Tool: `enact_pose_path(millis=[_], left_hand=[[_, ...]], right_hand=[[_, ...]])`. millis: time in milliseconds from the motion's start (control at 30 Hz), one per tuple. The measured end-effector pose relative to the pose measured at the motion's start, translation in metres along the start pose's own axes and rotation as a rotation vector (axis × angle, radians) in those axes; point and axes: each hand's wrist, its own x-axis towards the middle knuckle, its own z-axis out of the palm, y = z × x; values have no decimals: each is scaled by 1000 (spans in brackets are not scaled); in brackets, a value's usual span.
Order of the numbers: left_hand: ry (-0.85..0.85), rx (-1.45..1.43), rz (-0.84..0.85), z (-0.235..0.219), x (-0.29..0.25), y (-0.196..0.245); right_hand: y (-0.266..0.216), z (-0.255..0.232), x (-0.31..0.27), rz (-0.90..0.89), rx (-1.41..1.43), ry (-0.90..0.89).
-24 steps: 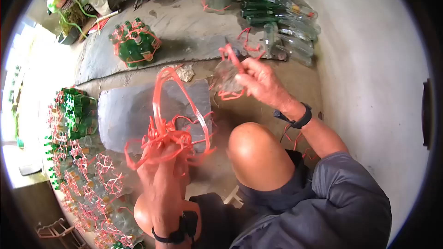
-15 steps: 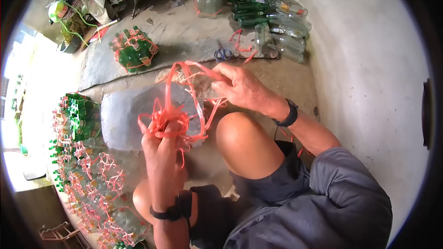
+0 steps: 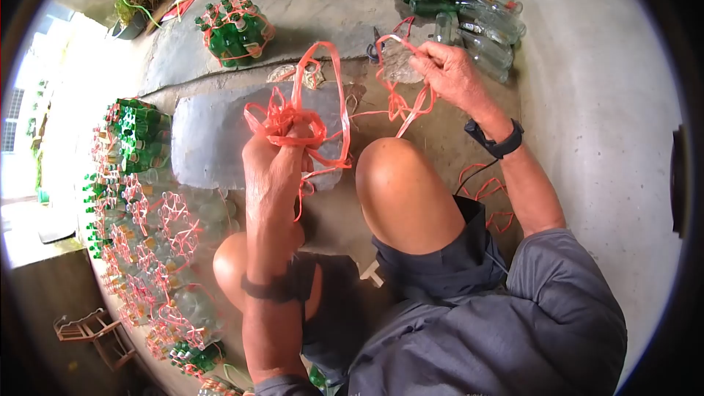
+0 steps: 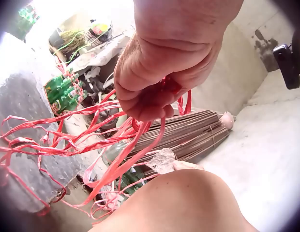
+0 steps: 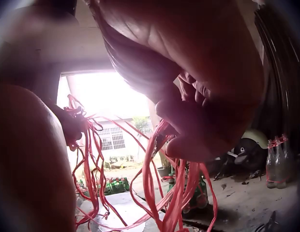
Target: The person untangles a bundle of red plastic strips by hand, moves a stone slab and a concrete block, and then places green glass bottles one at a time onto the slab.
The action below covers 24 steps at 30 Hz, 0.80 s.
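Observation:
A bunch of red plastic strips (image 3: 293,121) is gripped in the left hand (image 3: 275,169) above a grey slab (image 3: 213,139). In the left wrist view the fingers of the left hand (image 4: 164,72) curl round the strips, whose tails (image 4: 67,145) hang off to the side. The right hand (image 3: 458,77) pinches other red strands (image 3: 400,103) between thumb and fingers, to the right of the left hand. The right wrist view shows these strands (image 5: 174,203) dangling below the pinching right hand (image 5: 203,96).
Tied green bottles (image 3: 235,33) stand on the far slab, with loose bottles (image 3: 477,22) lying at the far right beside scissors (image 3: 374,48). Many bottles bound with red strips (image 3: 158,235) stand along the left. Bent knees (image 3: 403,198) are below the hands; a wall (image 3: 587,103) is at the right.
The right hand has moved away from the left hand, out to the right, with strands in its pinch. The left hand still grips its bunch. The head view has tilted downward.

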Motion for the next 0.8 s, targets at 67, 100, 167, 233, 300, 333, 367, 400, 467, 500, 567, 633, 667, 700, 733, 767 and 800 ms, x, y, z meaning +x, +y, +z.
enact_pose_path(millis=[67, 100, 167, 233, 300, 333, 367, 400, 467, 500, 567, 633, 667, 700, 733, 767, 800], left_hand=[[-6, -32, 21, 1, 1, 0], [-9, -33, 16, 2, -1, 2], [-4, 22, 13, 4, -3, 8], [-11, 10, 21, 5, -2, 7], [-15, -2, 31, 5, -2, 7], [-7, 5, 24, 6, -2, 8], [0, 12, 18, 6, -3, 10], [0, 13, 16, 7, -3, 11], [21, 10, 8, 9, -3, 13], [19, 15, 8, 9, -2, 13], [32, 23, 31, 8, -1, 10], [14, -8, 60, 8, -2, 9], [-3, -47, 88, 8, -3, 7], [3, -45, 88, 9, -4, 4], [0, -58, 118, 11, -3, 1], [3, -69, 153, 11, 0, -3], [-9, -64, 151, 11, 5, -12]], right_hand=[[13, -9, 5, 97, -6, -13], [17, -13, 6, 189, -14, -23], [25, -23, 9, 83, -99, 14], [34, -32, 14, 101, -183, 121], [39, -44, 13, 95, -161, 155], [40, -50, 12, 166, -25, 154], [41, -55, 12, 237, 110, 152], [34, -56, 9, 214, 157, 158], [17, -55, 6, 241, 192, 153], [7, -55, 4, 265, 226, 149], [-17, -51, 3, 245, 267, 142], [-41, -43, 0, 223, 308, 132], [-52, -37, -2, 194, 347, 101], [-59, -32, -3, 166, 385, 67], [-61, -24, -4, 201, 422, -5], [-69, -17, -4, 186, 431, -14], [-80, -7, -8, 187, 456, -136]])
